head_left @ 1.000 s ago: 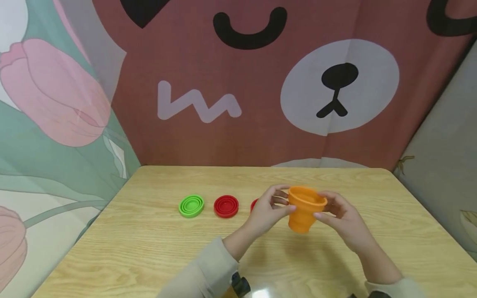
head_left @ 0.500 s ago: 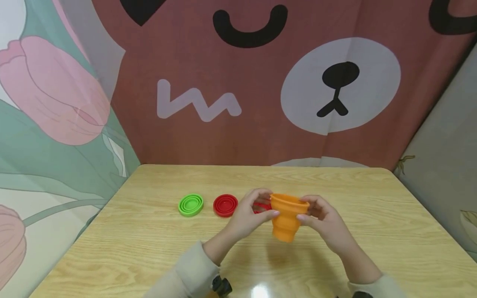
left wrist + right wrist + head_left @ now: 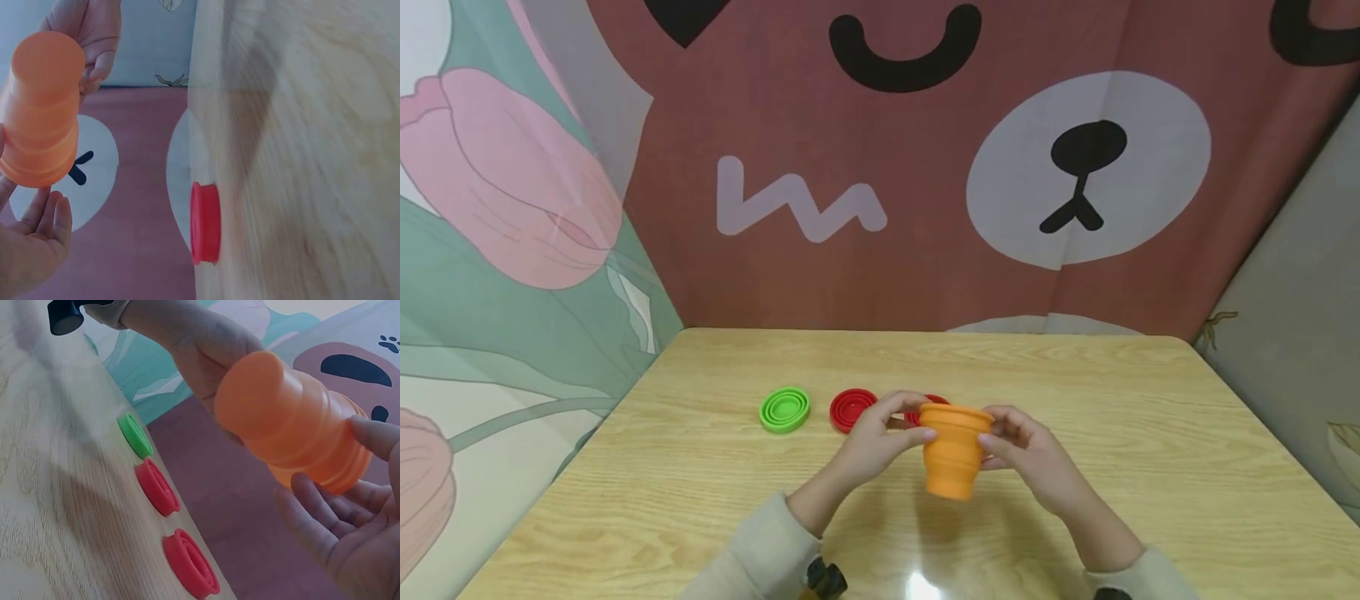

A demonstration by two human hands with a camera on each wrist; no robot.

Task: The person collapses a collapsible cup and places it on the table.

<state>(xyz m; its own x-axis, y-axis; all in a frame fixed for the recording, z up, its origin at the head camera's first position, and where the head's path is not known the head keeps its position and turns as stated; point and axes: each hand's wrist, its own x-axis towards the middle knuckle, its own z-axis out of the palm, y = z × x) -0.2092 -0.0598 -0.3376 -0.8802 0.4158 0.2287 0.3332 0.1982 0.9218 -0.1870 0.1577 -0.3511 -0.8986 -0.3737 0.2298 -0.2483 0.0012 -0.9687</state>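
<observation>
An orange collapsible cup (image 3: 953, 454), pulled out to its tall stepped form, is held above the table by both hands. My left hand (image 3: 874, 437) grips its rim from the left, thumb on the near side. From the right, my right hand (image 3: 1028, 457) pinches the same rim, thumb in front and fingers behind. In the right wrist view the round base of the cup (image 3: 250, 394) faces the camera. Behind the hands lie a red flattened cup (image 3: 852, 410) and a second red flattened cup (image 3: 937, 400), the latter partly hidden by the orange one.
A green flattened cup (image 3: 785, 410) lies at the left end of the row on the wooden table (image 3: 700, 483). Past the table's back edge hangs a curtain (image 3: 917, 275) with a bear print.
Both hands have carried the orange cup left and nearer to me, and it now stands more upright. The flattened cups have stayed where they were.
</observation>
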